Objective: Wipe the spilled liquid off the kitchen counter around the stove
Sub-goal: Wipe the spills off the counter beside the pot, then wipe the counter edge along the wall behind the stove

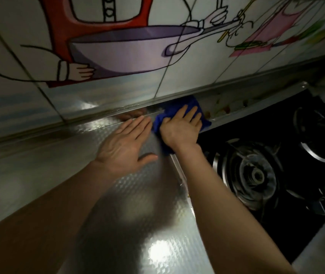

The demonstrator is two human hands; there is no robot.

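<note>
The person leans over a shiny, embossed metal counter (130,194) with both bare arms stretched toward its back edge. The right hand (181,127) lies flat, fingers spread and extended, pressing down on a blue cloth (169,113) that is bunched at the counter's back edge, right at the near-left corner of the black stove (256,135). Part of the cloth pokes out past the fingertips toward the wall and part hangs below the wrist. The left hand (126,143) rests open, palm down on bare metal just beside the cloth, holding nothing, thumb out to the side. Along the back edge behind the stove, a strip with small brownish specks (224,109) runs to the right of the cloth. Two round burners (254,175) sit in the stove top, and the tiled wall (118,46) above carries a cartoon drawing of a pan
</note>
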